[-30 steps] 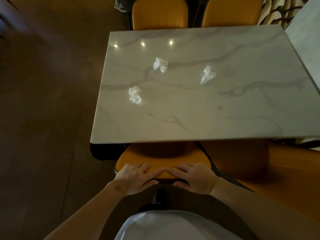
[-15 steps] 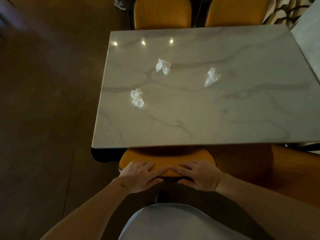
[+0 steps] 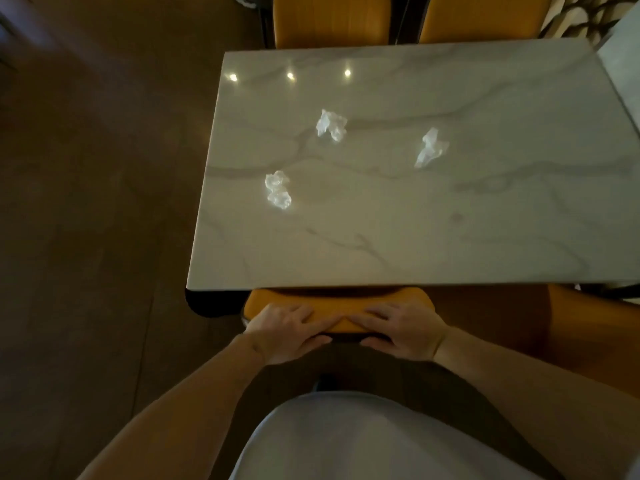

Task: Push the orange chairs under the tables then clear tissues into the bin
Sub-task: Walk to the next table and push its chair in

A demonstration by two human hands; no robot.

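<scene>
Chair (image 3: 337,303) pushed further under table (image 3: 398,237) | seat hidden | hands (image 3: 346,327) gripping backrest

The near orange chair (image 3: 337,303) sits mostly under the marble tabletop (image 3: 450,237), only its back's top edge showing. Two more orange chairs (image 3: 332,20) (image 3: 481,19) stand at the far side. Three crumpled white tissues (image 3: 278,189) (image 3: 331,124) (image 3: 430,147) lie apart on the tabletop.

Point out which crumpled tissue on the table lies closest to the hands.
The tissue nearest the table's left edge. It sits closer to the near edge and the left hand than the middle tissue and the right tissue, which lie farther back.
</scene>
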